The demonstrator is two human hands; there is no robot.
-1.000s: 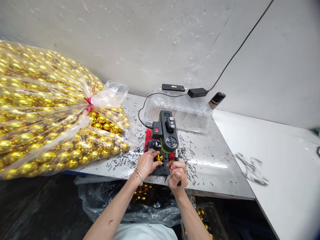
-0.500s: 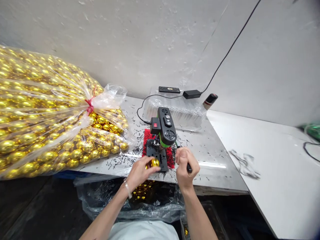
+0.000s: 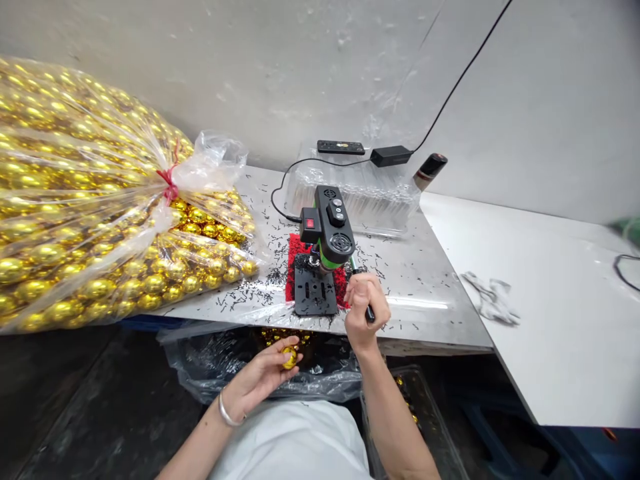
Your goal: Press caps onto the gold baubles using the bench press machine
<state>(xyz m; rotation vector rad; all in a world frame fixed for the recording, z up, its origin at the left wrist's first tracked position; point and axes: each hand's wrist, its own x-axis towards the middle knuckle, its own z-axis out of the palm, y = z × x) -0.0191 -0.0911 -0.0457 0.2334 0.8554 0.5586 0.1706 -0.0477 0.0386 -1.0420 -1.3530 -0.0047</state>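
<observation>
A gold ball point(image 3: 289, 358) rests between the fingers of my left hand point(image 3: 265, 370), over the open plastic bag point(image 3: 200, 363) below the table's front edge. More gold balls show inside that bag. My right hand point(image 3: 367, 310) is wrapped round the black handle point(image 3: 370, 313) of a small black press machine point(image 3: 334, 223). Under its head, the slotted black base plate point(image 3: 316, 293) lies on a red mat point(image 3: 295, 267), with nothing on its front part. Black shavings are scattered around it.
A large tied bag of gold balls point(image 3: 100, 220) fills the left. Behind the machine are a clear plastic tray point(image 3: 370, 193), a power adapter point(image 3: 391, 156) and a dark can point(image 3: 430, 170). White gloves point(image 3: 493, 298) lie on the right table point(image 3: 550, 320).
My left hand has moved from the base plate down and left over the open bag, with a gold ball in it. The right hand still grips the handle; the view has tilted down.
</observation>
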